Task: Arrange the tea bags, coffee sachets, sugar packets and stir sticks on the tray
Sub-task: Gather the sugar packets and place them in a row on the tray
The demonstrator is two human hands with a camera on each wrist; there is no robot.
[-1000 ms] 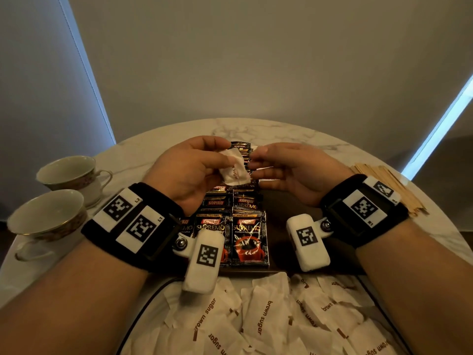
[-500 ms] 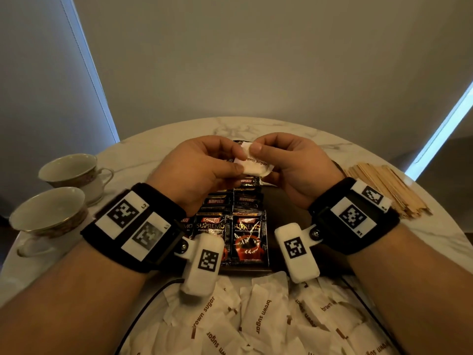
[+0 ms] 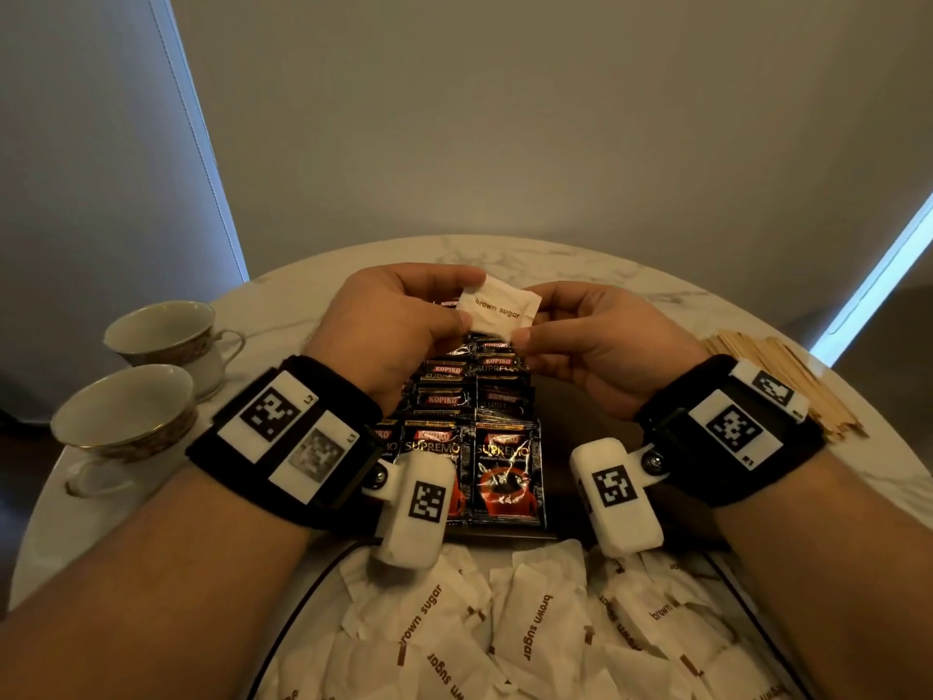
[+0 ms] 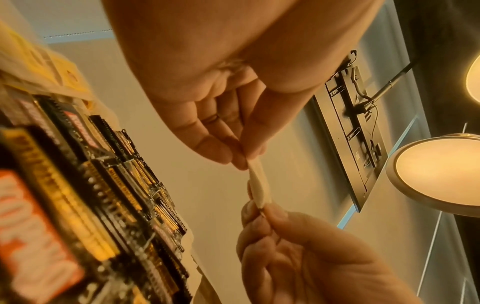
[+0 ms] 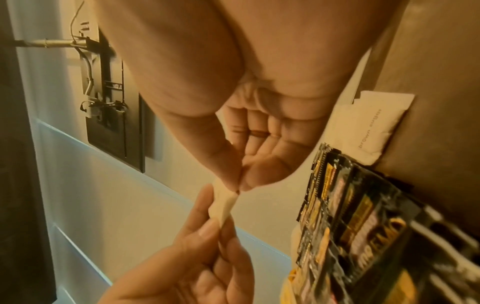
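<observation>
The left hand [image 3: 391, 328] pinches the left edge of a sugar packet [image 3: 499, 310], and the right hand [image 3: 595, 341] pinches its right edge. The packet's long axis runs from 9 to 3 o'clock, print facing up. It hangs above the coffee sachets [image 3: 474, 421] on a round marble table [image 3: 282, 305], grey wall behind.

At the centre, the left hand [image 3: 389, 325] and the right hand [image 3: 595, 346] each pinch an end of one white brown sugar packet [image 3: 499, 309], held above rows of dark coffee sachets [image 3: 474, 431] on the tray [image 3: 560, 421]. At six o'clock lies a heap of sugar packets [image 3: 525, 629]. Two teacups [image 3: 146, 376] stand at nine o'clock on the marble worktop [image 3: 282, 305]; stir sticks [image 3: 787, 376] lie at three o'clock.
</observation>
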